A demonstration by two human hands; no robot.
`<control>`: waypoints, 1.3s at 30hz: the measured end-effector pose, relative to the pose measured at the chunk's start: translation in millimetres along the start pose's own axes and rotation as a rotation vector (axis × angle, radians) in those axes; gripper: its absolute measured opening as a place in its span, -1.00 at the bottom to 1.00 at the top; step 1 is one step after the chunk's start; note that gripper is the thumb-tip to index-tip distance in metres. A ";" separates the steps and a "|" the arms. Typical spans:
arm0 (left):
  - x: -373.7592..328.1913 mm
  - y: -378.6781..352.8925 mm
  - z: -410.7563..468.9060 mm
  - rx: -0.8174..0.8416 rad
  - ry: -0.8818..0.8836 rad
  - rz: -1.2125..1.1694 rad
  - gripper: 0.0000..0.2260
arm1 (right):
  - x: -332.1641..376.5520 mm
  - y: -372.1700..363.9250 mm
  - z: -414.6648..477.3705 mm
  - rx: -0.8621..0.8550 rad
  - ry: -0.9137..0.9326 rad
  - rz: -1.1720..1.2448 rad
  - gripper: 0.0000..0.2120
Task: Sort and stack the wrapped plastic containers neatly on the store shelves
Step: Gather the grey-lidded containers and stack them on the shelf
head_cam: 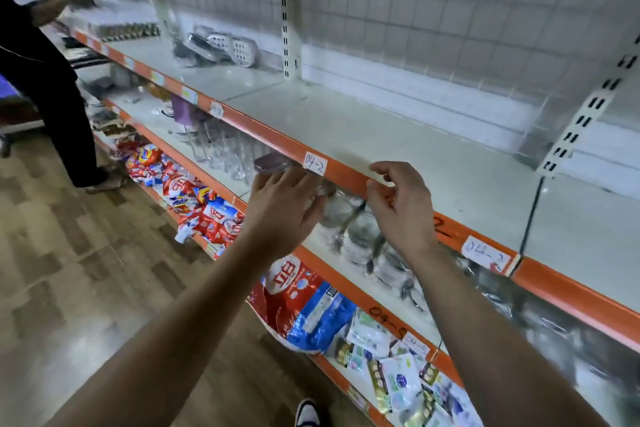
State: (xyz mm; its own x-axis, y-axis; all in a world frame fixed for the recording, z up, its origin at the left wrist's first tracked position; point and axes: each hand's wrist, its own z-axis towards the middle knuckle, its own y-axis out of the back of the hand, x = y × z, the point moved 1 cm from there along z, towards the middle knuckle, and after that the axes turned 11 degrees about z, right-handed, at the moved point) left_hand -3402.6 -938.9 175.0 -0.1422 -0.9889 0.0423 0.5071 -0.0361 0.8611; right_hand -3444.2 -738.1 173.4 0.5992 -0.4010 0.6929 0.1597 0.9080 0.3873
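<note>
Fingers (268, 184) of the left hand (287, 208) are spread and those of the right hand (401, 208) loosely curled, neither holding anything, both reaching under the orange shelf edge (349, 178) toward the wrapped containers (360, 232) on the middle shelf (225, 184), likely to straighten them.

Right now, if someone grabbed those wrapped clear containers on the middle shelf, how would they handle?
The wrapped containers look like thin clear plastic, so probably light for their size. Their glossy film wrap may be slippery and crinkle. Standing close together, they could knock neighbours if pushed.
</note>
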 end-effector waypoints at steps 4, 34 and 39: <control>57.8 -19.2 55.5 0.051 0.056 0.014 -0.57 | -21.0 -54.1 74.6 0.060 -0.011 0.001 -0.68; 531.0 -163.4 245.9 0.123 0.035 -0.012 -0.56 | -47.3 -513.5 373.0 0.224 -0.085 -0.040 -0.66; 589.8 -204.4 290.5 0.103 0.006 -0.015 -0.55 | -73.3 -561.8 426.9 0.194 -0.123 -0.079 -0.65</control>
State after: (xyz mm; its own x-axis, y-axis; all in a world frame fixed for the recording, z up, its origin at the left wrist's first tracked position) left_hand -3837.0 -1473.0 171.1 -0.1438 -0.9893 0.0259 0.4145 -0.0364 0.9093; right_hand -3912.7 -1270.7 164.6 0.4892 -0.4924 0.7199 0.0415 0.8376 0.5447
